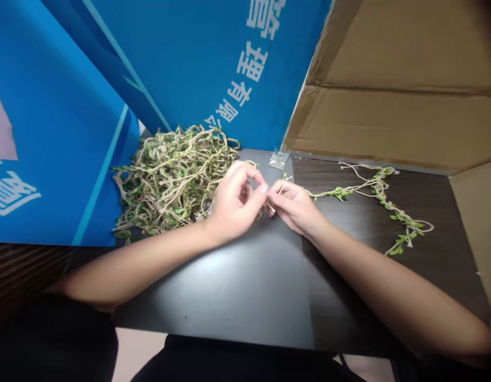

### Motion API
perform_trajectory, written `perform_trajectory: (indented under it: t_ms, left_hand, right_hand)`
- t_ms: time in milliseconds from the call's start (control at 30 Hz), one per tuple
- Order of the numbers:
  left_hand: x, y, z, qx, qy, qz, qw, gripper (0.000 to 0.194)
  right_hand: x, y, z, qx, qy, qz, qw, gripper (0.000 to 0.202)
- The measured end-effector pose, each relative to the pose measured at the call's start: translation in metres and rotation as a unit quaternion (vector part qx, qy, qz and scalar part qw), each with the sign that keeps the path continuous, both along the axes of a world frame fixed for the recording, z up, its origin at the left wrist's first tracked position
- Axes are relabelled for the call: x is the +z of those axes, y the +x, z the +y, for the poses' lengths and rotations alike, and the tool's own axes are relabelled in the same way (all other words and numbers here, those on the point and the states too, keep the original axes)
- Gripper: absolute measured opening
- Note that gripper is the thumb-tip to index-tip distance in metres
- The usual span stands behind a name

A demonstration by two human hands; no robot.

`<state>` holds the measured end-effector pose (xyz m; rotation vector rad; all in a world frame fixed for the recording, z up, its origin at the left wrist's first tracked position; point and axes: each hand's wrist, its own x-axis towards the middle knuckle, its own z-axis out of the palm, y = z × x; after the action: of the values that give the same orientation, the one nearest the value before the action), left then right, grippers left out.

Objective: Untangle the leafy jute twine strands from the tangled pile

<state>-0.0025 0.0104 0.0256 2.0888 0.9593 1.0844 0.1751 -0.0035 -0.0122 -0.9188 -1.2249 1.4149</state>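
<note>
My left hand (pixel 239 199) and my right hand (pixel 292 206) meet fingertip to fingertip over the middle of the table. Both pinch a thin beige cord, part of a leafy twine garland (pixel 341 192). From my right hand the garland runs right across the dark wood surface, with small green leaves along it and loose cord ends. Just left of my left hand lies a big tangled heap of leafy twine (pixel 177 178). The exact spot where the fingers hold the cord is partly hidden by the fingers themselves.
Blue printed panels (pixel 213 58) with white characters stand behind and to the left. A brown cardboard wall (pixel 388 111) rises at the back right. A small clear plastic packet (pixel 278 159) lies at the panel's foot. The grey tabletop (pixel 245 292) meets a dark wood-grain surface (pixel 349 297).
</note>
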Motion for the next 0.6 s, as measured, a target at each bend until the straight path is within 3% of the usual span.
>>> perform_trajectory:
  t_ms: [200,367,600]
  left_hand:
    - [-0.024,0.0,0.003,-0.037,-0.057,0.007,0.998,0.017]
    - [-0.018,-0.003,0.002,-0.034,-0.04,0.001,0.999,0.016]
    - [-0.016,-0.007,0.003,-0.051,0.059,0.004,0.997,0.01]
  right_hand:
    - [0.002,-0.002,-0.008,-0.11,0.082,-0.085,0.987,0.023]
    - [-0.001,-0.002,-0.016,-0.176,0.197,-0.162,0.951,0.007]
    - [0.004,-0.001,-0.019,-0.205,0.324,-0.225,0.896,0.02]
